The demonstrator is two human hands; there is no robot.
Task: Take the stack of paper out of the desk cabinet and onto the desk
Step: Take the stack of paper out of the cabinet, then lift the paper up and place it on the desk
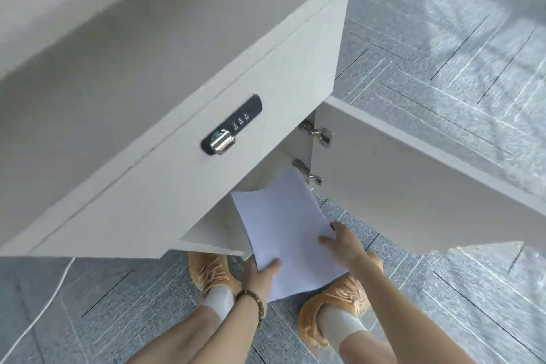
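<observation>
A thin stack of white paper (pixel 288 230) is held in front of the open desk cabinet (pixel 212 230), bowed slightly, its far corner still near the opening. My left hand (pixel 261 273) grips its near left edge, thumb on top. My right hand (pixel 344 244) holds the right edge, fingers spread on the sheet. The white desk top (pixel 124 38) spreads above, at the upper left.
The cabinet door (pixel 413 186) stands swung open to the right on two metal hinges (pixel 317 134). A drawer front with a black combination lock (pixel 232 124) sits above the opening. Grey carpet tiles, my orange shoes (pixel 211 270) and a white cable (pixel 44 307) lie below.
</observation>
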